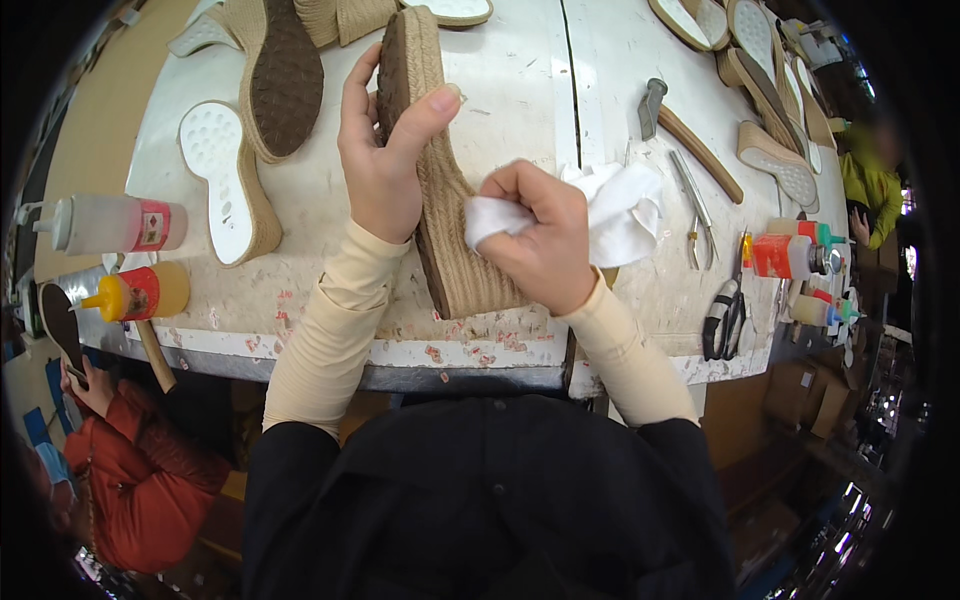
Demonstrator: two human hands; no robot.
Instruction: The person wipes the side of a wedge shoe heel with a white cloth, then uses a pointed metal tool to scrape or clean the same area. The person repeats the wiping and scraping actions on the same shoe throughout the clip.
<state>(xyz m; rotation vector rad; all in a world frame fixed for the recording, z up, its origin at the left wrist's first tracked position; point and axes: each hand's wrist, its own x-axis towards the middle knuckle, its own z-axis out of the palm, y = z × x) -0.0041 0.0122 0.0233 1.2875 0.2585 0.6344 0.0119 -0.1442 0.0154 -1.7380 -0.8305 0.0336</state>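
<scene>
A wedge shoe sole (452,190) with a side wrapped in braided jute and a dark brown tread is tilted on its edge in front of me. My left hand (392,150) grips its upper part, thumb across the jute side and fingers behind the tread. Pressed to the jute near the thick heel end is a white cloth (625,210), bunched in the closed fingers of my right hand (540,235). The cloth's loose end trails out to the right of that hand.
Several wedge soles (225,170) lie at the left and back, more (775,160) at the right. A hammer (695,145), pincers (695,200), black-handled cutters (722,318) and small bottles (785,257) lie right. Squeeze bottles (140,290) lie left, near a person in red (140,480).
</scene>
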